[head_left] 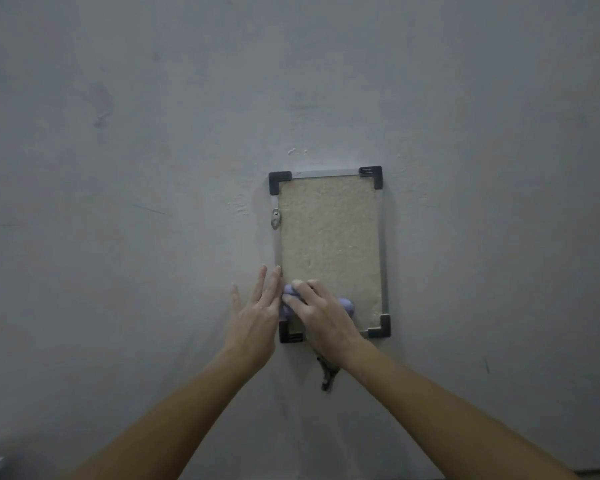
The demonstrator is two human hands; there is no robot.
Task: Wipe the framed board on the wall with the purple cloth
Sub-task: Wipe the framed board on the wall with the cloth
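Note:
The framed board (328,237) hangs upright on a grey wall, a beige fibre panel in a thin metal frame with black corner pieces. My right hand (321,315) presses the bunched purple cloth (346,304) against the board's lower left part; cloth shows at both sides of the hand. My left hand (257,311) lies flat on the wall with fingers spread, its fingertips touching the frame's left edge. The board's bottom left corner is partly hidden behind my hands.
A small metal hanger (275,218) is screwed to the frame's left side. A dark gouge in the plaster (326,377) sits just below the board. The wall (136,168) around is bare with scuffs.

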